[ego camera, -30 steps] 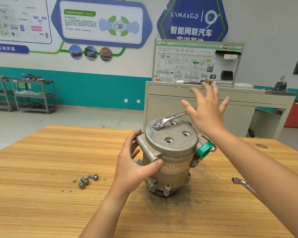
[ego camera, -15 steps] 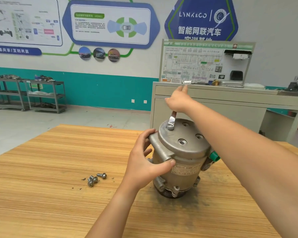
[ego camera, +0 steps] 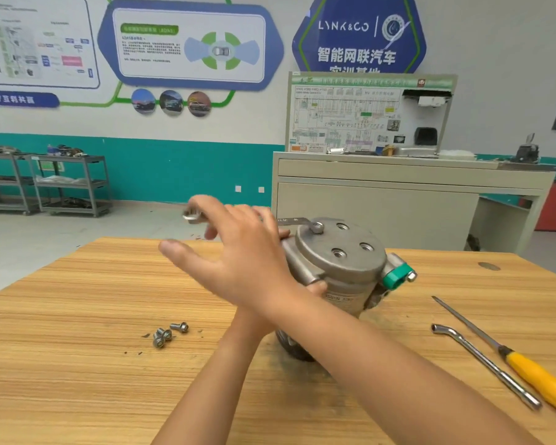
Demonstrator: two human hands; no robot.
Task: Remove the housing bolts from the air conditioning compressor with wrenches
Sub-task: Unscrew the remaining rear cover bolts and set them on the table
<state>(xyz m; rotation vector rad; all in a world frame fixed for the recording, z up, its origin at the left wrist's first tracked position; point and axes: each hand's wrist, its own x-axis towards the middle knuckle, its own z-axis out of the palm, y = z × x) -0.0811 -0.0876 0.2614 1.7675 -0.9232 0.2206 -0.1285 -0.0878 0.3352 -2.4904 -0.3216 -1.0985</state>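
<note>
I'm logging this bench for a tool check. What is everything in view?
compressor: one, silver-grey, upright at table centre
plug: one, green, compressor's right side
wrench: one, silver, ring end on compressor top, handle pointing left
loose bolts: three, silver, on table left of compressor
bent socket wrench: one, silver, table right
screwdriver: one, yellow handle, table far right
table: one, wooden
cabinet: one, beige, behind table
shelf carts: two, grey, back left
left hand: grips compressor, mostly hidden behind right arm
right hand: fingers straight, on wrench handle
</note>
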